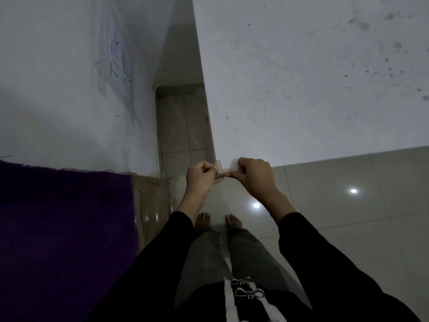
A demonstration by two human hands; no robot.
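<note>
A small white wad [233, 163], soft-looking, is sitting pinched at the top of the right hand [253, 175], partly covered by its fingers. A short thin strip [220, 174] is bridging the left hand [200, 176] and the right hand; its detail is too small to resolve.

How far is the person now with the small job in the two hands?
Done: a written paper hangs on the left wall. In hand: the right hand grips a small white roll, probably tape; the left hand pinches a short strip from it. Left: the strip is stuck to nothing yet, so tearing and placing it likely remain.
</note>
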